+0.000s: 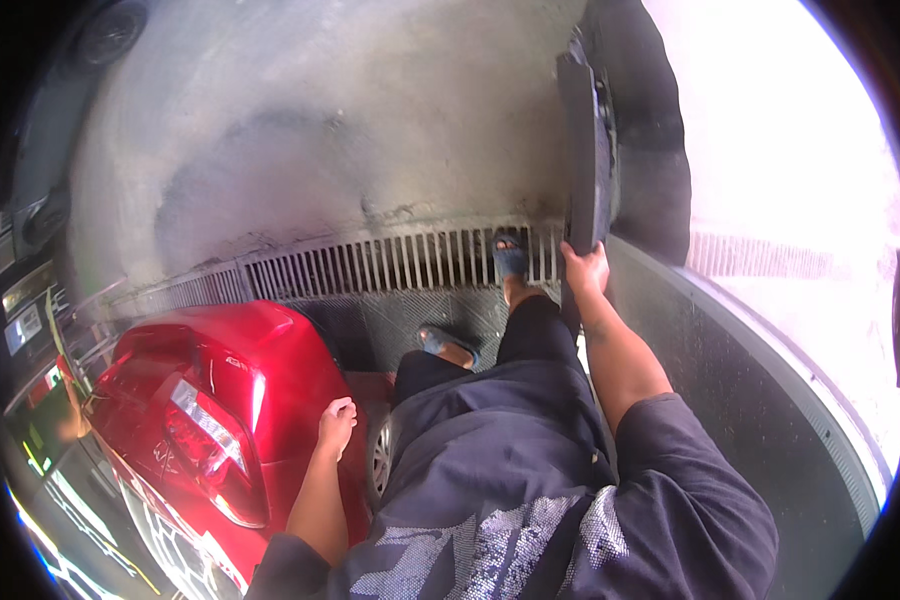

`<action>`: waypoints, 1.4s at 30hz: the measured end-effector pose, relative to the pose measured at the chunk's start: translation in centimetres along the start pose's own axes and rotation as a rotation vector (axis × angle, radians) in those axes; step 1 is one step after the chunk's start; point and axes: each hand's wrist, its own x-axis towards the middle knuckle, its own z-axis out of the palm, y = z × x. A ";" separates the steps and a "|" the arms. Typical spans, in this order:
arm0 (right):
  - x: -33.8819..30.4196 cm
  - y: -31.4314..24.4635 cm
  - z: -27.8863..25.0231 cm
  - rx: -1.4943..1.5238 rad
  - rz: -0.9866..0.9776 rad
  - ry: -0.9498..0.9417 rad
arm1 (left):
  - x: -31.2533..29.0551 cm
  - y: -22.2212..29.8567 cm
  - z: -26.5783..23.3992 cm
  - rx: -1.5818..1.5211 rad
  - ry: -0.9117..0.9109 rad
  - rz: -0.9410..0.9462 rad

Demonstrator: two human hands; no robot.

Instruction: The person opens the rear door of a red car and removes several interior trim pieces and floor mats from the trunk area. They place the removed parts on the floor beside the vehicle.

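Observation:
My right hand is closed around the near end of a long, dark panel. The panel reaches away from me along the right side, seen nearly edge-on, so its exact kind cannot be told. My left hand hangs beside the rear corner of a red car, fingers curled in and nothing visible in them. A tail light with a clear strip is on that corner, left of my left hand.
A slotted drain grate crosses the floor, with my sandalled foot at it. Dark textured matting lies nearer. A low grey wall curves along the right. At far left stands a dark vehicle.

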 end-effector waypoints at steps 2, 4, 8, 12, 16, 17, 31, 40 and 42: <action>-0.4 -0.7 -1.5 0.095 -0.004 -0.017 | -0.3 0.2 1.3 0.023 -0.049 -0.023; -0.6 -0.7 -3.4 0.085 0.032 0.071 | -0.7 1.1 1.8 0.046 -0.083 -0.025; 0.1 -0.7 -8.7 0.365 -0.027 0.051 | -1.8 3.0 1.6 0.047 -0.148 0.019; 0.4 0.1 -13.0 0.701 -0.091 -0.129 | -2.2 4.7 1.4 0.000 -0.014 0.013; 2.0 3.4 -16.3 0.946 0.001 -0.379 | -1.4 4.9 1.4 0.006 -0.046 0.049; 3.0 4.5 -17.0 0.963 0.020 -0.470 | -1.4 5.5 1.6 -0.001 -0.056 0.058; 3.7 2.5 -16.7 -0.796 -0.496 0.010 | -0.7 9.4 4.2 0.047 -0.111 0.112; 4.6 5.0 -17.0 -0.811 -0.681 0.008 | -4.6 5.3 5.5 -0.054 -0.034 0.052; 3.3 4.2 -17.5 -0.818 -0.725 -0.012 | -5.1 3.1 6.3 -0.090 -0.043 0.069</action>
